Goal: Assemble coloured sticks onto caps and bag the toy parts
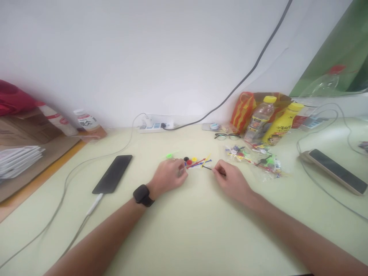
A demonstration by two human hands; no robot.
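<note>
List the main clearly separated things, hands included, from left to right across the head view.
White stack → charging black phone → left hand → right hand pinching a dark stick → yellow bottle → dark-screened phone at far right.

1. Bright, even light washes the wall (143,57) pale, its source out of sight.
2. Soft, faint shadow lies on the table (184,234) by the right forearm (281,220).
3. The thin plastic sticks (197,163) look blurred.
4. Toward the edges, shapes stretch and lean.
</note>
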